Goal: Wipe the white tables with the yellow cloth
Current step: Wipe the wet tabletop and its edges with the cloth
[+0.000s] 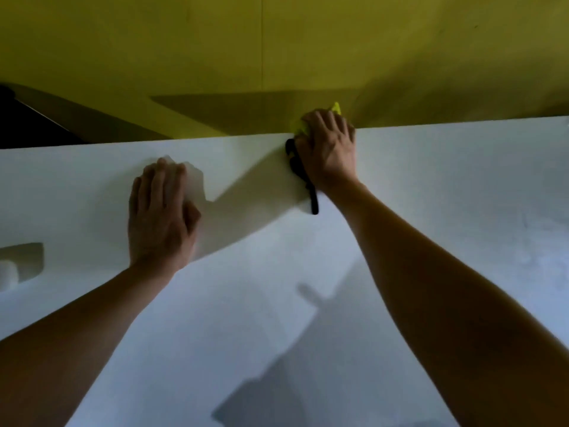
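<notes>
The yellow cloth (334,114) is pressed at the far edge of the white worktop (446,186) under the right hand (328,149), fingers curled over it. The left hand (161,211) is laid flat, holding nothing. The cloth could be pushed off the edge if the stroke overruns.

left hand (161,211): palm down, fingers straight and together, pressed flat, arm extended forward | right hand (328,149): reached further out, palm down, fingers bent over a yellow cloth (335,109) at the far edge | both forearms bare
</notes>
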